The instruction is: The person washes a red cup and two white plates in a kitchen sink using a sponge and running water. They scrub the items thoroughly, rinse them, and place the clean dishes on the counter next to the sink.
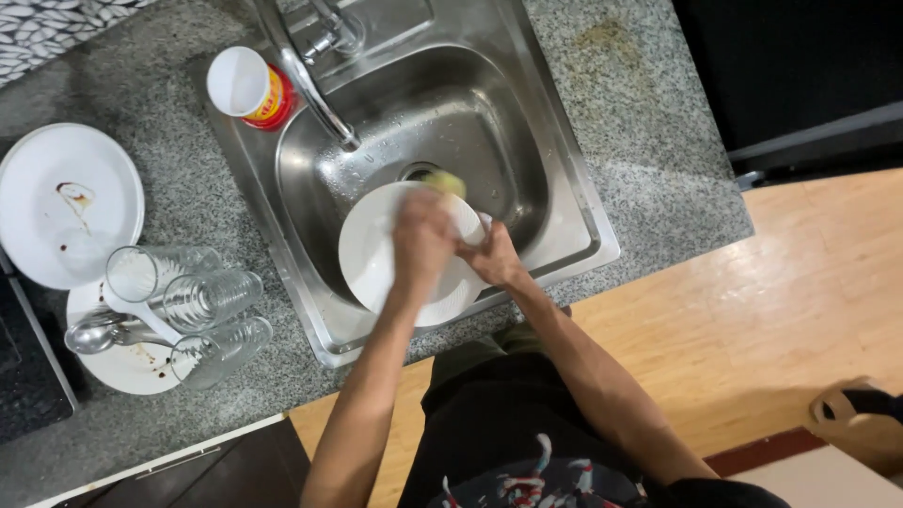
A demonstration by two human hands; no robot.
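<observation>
A white plate (372, 256) is held over the steel sink (564, 202). My right hand (494, 259) grips the plate's right edge. My left hand (423, 233) is blurred and presses a yellow-green sponge (445, 182) against the plate's face near its far rim. The faucet (315, 89) arches over the basin from the back.
A tub with a red label and a white lid (246, 87) lies on the sink's left rim. On the granite counter at left are a stained white plate (66, 202), and a second plate (118, 362) bearing three clear glasses (202, 301) and spoons (94, 334). Wooden floor lies at right.
</observation>
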